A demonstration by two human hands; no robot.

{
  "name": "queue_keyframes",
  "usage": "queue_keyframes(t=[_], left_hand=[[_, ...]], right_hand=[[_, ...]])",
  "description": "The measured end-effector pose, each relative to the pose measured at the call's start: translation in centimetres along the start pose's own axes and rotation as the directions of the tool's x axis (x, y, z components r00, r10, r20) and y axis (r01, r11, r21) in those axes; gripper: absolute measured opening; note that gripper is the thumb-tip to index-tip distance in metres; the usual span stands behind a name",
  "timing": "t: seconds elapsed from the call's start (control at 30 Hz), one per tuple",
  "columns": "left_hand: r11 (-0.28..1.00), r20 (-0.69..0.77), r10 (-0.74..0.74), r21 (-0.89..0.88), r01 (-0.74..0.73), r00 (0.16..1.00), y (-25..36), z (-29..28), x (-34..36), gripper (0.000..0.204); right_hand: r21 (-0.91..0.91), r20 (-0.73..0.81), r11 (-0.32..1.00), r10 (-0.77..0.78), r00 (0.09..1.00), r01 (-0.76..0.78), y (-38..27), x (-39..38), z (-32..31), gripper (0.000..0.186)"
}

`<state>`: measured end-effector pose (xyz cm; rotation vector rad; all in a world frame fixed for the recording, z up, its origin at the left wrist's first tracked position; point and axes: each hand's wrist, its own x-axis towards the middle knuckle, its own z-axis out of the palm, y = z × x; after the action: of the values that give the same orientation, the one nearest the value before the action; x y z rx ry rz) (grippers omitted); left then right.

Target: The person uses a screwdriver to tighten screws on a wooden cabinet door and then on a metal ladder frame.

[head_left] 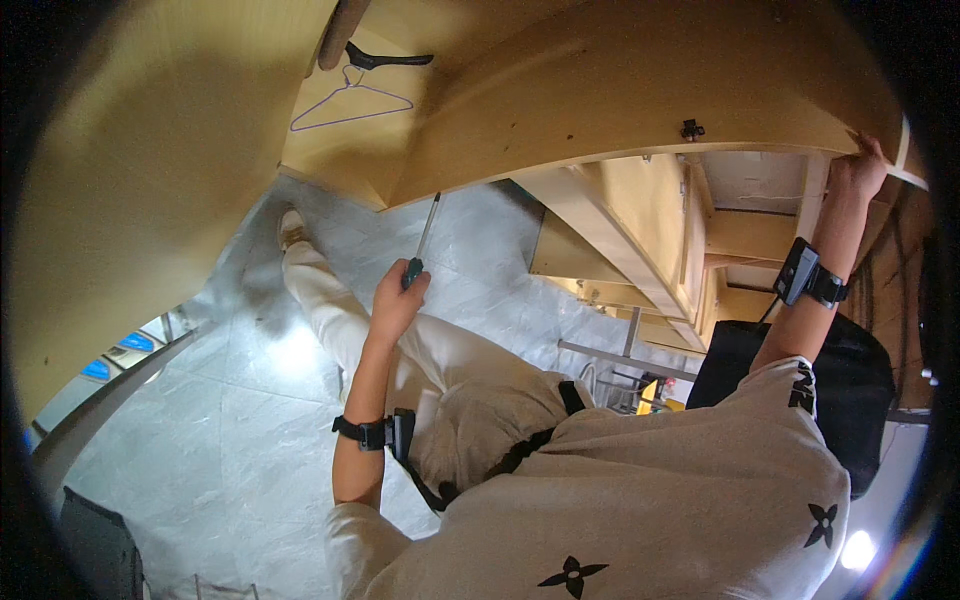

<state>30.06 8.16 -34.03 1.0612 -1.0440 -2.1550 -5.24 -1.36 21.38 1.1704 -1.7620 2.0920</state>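
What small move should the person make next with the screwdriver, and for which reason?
Probably the left hand should bring the screwdriver toward the dark fitting on the wooden panel: its tip is well left of that fitting, and the right hand, at the panel's right end, might steady it.

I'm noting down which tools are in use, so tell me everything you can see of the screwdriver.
The screwdriver has a dark, greenish handle and a slim, straight, silvery shaft that looks like metal and darkens toward the tip. The left hand grips the handle, covering part of it. The shaft points up the picture, leaning slightly right, against the grey floor. Its tip appears near the lower edge of the wooden panel; whether they touch, I cannot tell. The tip's shape is too small to make out.
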Motion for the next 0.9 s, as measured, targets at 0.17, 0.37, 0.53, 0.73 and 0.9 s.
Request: queue_keyframes(t=[0.17,0.37,0.53,0.73,0.9], left_hand=[[0.998,0.009,0.014,-0.057,-0.014,1.000,-0.6,0.5,-0.2,0.017],[0.964,0.125,0.011,-0.266,0.023,0.992,0.6,1.9,0.4,0.018],[0.977,0.135,0.203,-0.098,-0.191,0.970,4.8,4.8,1.7,0.028],[0.834,0.104,0.479,-0.362,-0.415,0.872,13.5,13.9,6.7,0.022],[0.641,-0.023,0.668,-0.489,-0.592,0.743,20.9,21.2,8.6,0.014]], right_hand=[[-0.081,0.084,0.996,-0.034,0.996,0.041,-0.4,2.7,-1.3,0.021],[-0.078,0.115,0.997,-0.006,0.993,0.015,-0.5,0.7,-0.3,0.023],[-0.161,0.101,0.986,-0.033,0.994,0.049,-1.9,1.1,-0.4,0.020],[-0.127,0.091,0.990,-0.042,0.995,0.053,-1.1,0.2,-0.1,0.016],[-0.146,0.070,0.978,-0.138,0.988,0.147,-0.9,0.5,-0.6,0.016]])
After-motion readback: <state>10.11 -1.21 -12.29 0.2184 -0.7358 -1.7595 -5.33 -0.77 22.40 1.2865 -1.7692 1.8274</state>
